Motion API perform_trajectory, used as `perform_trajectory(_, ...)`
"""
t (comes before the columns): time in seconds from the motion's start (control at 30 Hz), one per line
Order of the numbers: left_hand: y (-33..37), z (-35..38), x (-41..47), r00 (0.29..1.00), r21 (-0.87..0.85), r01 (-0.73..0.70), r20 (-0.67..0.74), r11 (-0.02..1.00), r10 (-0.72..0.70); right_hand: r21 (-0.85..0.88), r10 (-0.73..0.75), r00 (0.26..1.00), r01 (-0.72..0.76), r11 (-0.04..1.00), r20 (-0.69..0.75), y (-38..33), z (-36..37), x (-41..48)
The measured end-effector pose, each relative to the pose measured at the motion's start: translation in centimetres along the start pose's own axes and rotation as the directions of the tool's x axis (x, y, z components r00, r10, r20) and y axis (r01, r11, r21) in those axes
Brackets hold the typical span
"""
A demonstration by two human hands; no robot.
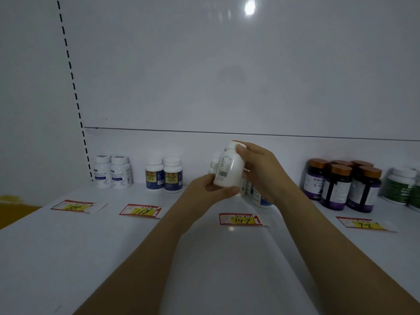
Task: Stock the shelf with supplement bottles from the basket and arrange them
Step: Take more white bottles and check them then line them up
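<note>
A broad white back panel, smooth and glossy, filled the upper half of the view and caught a round glare of light. A line of dark slots ran down its left edge. Below it lay the flat white shelf, matte with a faint sheen.

Two bare forearms reached over the shelf. The left hand was curled under the base of a bottle, and the right hand gripped the same bottle at its cap and shoulder, thumb towards the camera.

At the right stood a tight cluster of dark purple bottles, round and shiny, with coppery caps. Just beside them were green-labelled bottles with white caps, cut off by the frame edge. Towards the left stood a pair of blue-labelled bottles and, further left, a pair of pale white bottles, all cylindrical with ribbed white caps. More white bottles stood behind the hands, mostly hidden.

The held white bottle was smooth plastic, tilted with its cap leaning back and to the right, and its barcode label faced the camera. It was raised off the shelf in front of the middle group.

Four flat red-and-yellow paper price tags lay along the shelf, one before each group. They read "168", "147" and "78", and the leftmost tag was unclear.
</note>
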State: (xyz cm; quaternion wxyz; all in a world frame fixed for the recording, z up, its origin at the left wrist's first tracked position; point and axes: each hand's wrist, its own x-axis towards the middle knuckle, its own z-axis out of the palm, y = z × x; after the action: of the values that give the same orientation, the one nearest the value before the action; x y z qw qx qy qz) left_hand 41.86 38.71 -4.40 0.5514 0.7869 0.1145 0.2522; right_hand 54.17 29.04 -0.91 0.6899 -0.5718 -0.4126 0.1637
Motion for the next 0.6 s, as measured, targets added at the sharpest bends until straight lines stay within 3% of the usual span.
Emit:
perform_trajectory(0.1,0.02,0.06,0.09,1.0,-0.005,-0.012,-0.021,1.0,0.012,-0.011,0.005,0.998,-0.004,1.0,0.055,-0.02,0.11,-0.12)
perform_trajectory(0.23,-0.34,0.26,0.34,0.993,0.07,-0.04,-0.106,0.997,0.047,-0.212,-0.058,0.998,0.065,0.975,0.037,0.03,0.45,-0.59)
perform_trajectory(0.47,0.12,0.01,0.01,1.0,-0.013,-0.007,0.005,1.0,0.007,-0.054,0.003,1.0,-0.003,0.999,0.002,-0.33,0.01,-0.36)
perform_trajectory(0.6,-0.1,0.19,0.27,0.998,0.018,-0.038,-0.059,0.999,0.039,-0.1,0.007,0.999,-0.002,0.995,0.053,-0.27,0.28,-0.52)
